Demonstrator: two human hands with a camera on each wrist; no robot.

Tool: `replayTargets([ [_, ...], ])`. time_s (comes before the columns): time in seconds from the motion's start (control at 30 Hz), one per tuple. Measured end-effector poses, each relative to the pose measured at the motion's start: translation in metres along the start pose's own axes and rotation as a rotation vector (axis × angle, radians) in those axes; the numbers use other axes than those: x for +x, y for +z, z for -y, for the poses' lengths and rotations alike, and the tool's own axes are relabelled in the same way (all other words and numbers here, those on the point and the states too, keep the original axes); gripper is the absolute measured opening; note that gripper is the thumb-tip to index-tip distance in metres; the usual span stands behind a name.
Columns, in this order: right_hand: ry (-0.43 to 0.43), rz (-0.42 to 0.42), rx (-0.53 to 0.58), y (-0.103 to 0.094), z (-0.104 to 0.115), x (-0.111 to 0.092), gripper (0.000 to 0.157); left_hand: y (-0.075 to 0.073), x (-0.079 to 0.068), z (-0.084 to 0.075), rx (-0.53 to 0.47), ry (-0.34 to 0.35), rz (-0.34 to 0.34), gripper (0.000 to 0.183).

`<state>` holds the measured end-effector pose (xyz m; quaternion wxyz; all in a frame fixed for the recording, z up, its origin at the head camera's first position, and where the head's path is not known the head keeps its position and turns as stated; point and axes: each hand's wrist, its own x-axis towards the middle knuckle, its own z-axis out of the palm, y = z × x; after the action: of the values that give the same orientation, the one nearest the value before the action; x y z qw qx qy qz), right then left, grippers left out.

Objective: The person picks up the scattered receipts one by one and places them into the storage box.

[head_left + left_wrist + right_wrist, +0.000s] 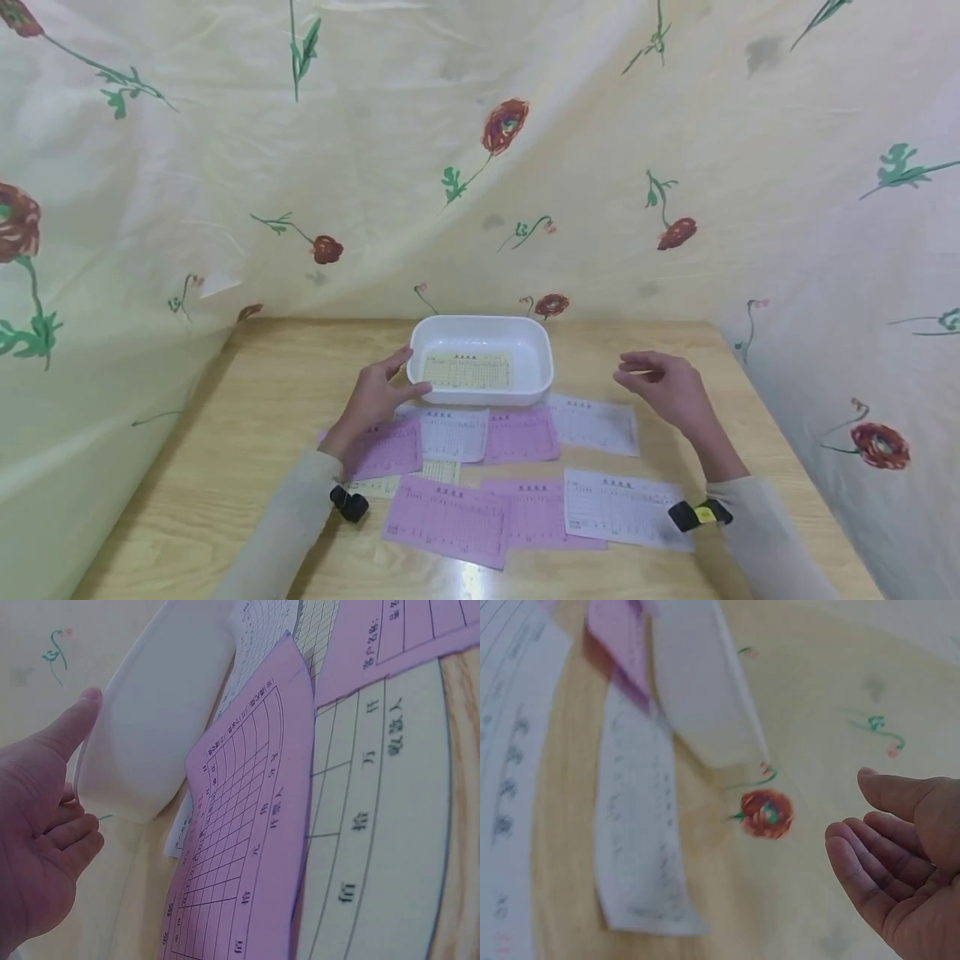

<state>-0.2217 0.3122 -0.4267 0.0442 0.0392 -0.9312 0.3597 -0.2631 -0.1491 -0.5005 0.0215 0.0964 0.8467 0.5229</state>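
A white plastic tray (480,399) stands near the back of the wooden table, with a pale yellow receipt slip (468,371) lying flat inside. My left hand (377,389) holds the tray by its left end, thumb at the front rim and fingers at the left side; the left wrist view shows the thumb (71,724) against the tray's rim. My right hand (666,390) hovers to the right of the tray, apart from it. Its fingers (862,874) are loosely bent with nothing in them.
Several printed slips lie in front of the tray: pink slips (450,521), white slips (626,508) and a pale yellow slip (442,473), some overlapping. Behind and beside the wooden table (262,400) hangs a flowered cloth (375,167).
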Motion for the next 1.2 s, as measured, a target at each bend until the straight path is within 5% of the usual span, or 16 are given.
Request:
replayTargets([
  [0.5,0.146,0.066,-0.034,0.016,-0.049,-0.019,0.059,-0.001,0.001,0.002,0.016,0.011,-0.003,0.094],
  [0.73,0.236,0.128,0.009,0.022,-0.055,-0.022,0.060,0.000,0.001,0.004,0.000,-0.003,0.004,0.095],
  [1.2,0.269,0.155,0.002,0.031,-0.060,-0.023,0.060,0.000,0.000,0.005,-0.002,0.012,0.007,0.096],
])
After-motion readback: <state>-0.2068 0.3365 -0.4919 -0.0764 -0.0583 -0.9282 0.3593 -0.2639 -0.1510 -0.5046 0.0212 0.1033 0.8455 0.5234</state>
